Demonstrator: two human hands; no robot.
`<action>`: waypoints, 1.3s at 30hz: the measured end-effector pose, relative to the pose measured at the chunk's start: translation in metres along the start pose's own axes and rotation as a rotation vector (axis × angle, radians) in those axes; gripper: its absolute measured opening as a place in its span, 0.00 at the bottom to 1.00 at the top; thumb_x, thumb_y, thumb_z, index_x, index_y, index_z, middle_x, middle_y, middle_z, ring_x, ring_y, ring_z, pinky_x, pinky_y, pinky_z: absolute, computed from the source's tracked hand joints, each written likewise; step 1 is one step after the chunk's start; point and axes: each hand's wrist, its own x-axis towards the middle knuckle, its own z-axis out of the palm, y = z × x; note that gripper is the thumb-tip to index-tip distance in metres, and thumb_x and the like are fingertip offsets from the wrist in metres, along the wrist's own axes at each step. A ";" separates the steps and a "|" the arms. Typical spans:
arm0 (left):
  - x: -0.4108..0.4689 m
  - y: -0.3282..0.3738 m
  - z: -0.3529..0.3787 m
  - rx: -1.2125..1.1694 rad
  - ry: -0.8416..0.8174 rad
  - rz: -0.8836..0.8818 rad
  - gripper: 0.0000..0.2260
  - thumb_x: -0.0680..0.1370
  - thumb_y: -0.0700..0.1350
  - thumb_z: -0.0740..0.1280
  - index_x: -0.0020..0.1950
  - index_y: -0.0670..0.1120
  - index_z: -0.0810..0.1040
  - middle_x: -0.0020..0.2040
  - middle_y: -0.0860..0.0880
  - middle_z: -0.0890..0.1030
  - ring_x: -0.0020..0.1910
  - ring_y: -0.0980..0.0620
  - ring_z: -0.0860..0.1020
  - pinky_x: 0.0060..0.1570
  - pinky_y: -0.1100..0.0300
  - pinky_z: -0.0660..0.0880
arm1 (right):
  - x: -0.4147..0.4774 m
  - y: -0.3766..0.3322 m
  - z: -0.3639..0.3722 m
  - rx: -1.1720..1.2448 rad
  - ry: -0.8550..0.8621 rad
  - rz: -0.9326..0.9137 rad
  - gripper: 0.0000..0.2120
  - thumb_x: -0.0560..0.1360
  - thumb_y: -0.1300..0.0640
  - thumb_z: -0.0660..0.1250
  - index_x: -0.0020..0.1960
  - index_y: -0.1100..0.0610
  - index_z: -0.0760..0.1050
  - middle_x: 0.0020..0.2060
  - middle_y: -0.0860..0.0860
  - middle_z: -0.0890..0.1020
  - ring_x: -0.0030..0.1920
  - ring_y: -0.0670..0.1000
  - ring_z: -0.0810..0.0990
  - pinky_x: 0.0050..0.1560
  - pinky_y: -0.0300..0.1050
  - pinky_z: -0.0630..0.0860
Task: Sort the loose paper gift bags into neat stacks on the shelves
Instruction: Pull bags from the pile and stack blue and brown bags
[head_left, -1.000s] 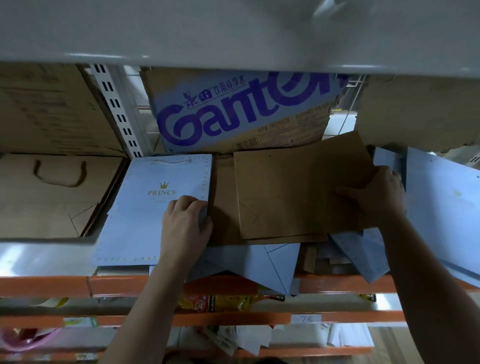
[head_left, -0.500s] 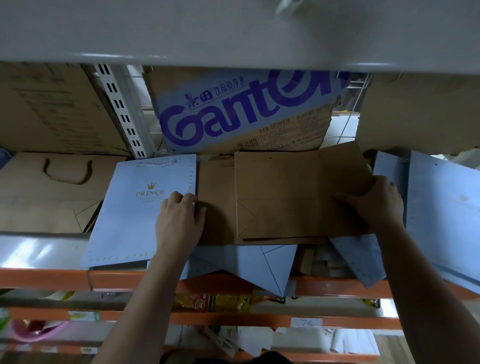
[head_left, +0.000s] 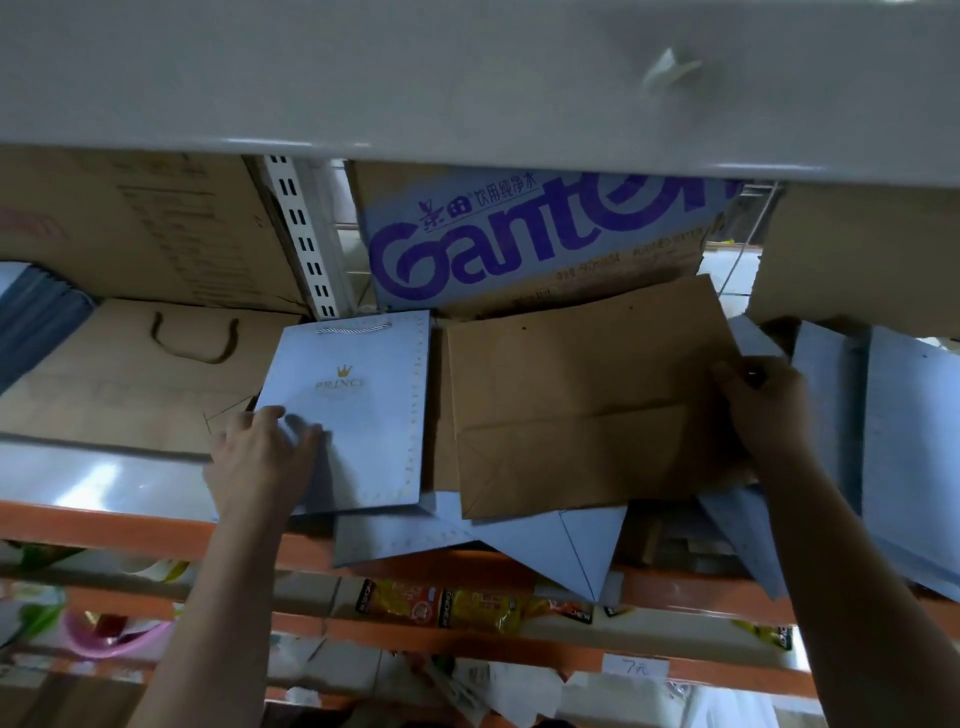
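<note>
Currently, stacks are being squared on the shelf: the brown bag is clamped at its right edge by the right grip, and the blue bag beside it is pressed under the flattened left grip. Edge alignment is likely needed next.

Left hand presses blue PRINCE bag near its left edge; right hand grips brown bag by right edge; both on shelf; Ganten box behind.
</note>
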 end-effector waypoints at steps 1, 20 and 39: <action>-0.001 -0.005 -0.002 0.015 -0.028 -0.047 0.28 0.75 0.61 0.64 0.69 0.45 0.69 0.66 0.39 0.70 0.64 0.37 0.67 0.58 0.42 0.68 | -0.001 -0.004 0.005 0.015 -0.013 0.004 0.20 0.78 0.47 0.64 0.65 0.58 0.73 0.56 0.58 0.80 0.52 0.59 0.79 0.52 0.56 0.77; 0.023 -0.065 -0.050 -0.491 0.017 0.042 0.13 0.79 0.51 0.63 0.55 0.41 0.74 0.46 0.46 0.77 0.45 0.44 0.75 0.40 0.54 0.69 | -0.068 -0.076 0.067 0.104 -0.021 -0.105 0.15 0.79 0.52 0.64 0.61 0.60 0.75 0.48 0.57 0.79 0.46 0.56 0.76 0.45 0.48 0.71; 0.108 -0.286 -0.146 -0.646 -0.039 0.166 0.10 0.78 0.54 0.65 0.50 0.48 0.78 0.43 0.52 0.82 0.41 0.52 0.79 0.39 0.54 0.76 | -0.267 -0.202 0.252 0.304 0.005 0.046 0.19 0.77 0.49 0.66 0.60 0.62 0.76 0.52 0.56 0.80 0.54 0.56 0.78 0.49 0.46 0.70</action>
